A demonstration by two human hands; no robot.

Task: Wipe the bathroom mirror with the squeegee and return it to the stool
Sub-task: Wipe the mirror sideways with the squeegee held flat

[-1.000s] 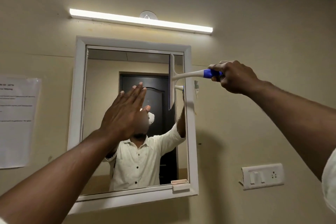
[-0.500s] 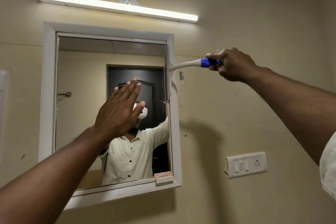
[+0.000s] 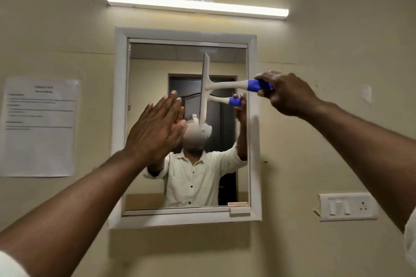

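Across the mirror (image 3: pixel 157 69) glass the squeegee (image 3: pixel 206 87) had swept leftward off the white frame, its blade upright mid-pane. Right hand (image 3: pixel 286 94) fingers clamped the blue rubbery grip; left hand (image 3: pixel 157 128) lay flat, fingers straight together. Wall notice (image 3: pixel 40 126) print was unreadable.

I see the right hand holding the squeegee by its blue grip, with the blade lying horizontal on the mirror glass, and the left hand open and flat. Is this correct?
One detail is wrong: the blade stands vertical, not horizontal. The head view shows the right hand holding the squeegee by its blue grip, blade upright against the mirror glass, and the left hand open and flat.
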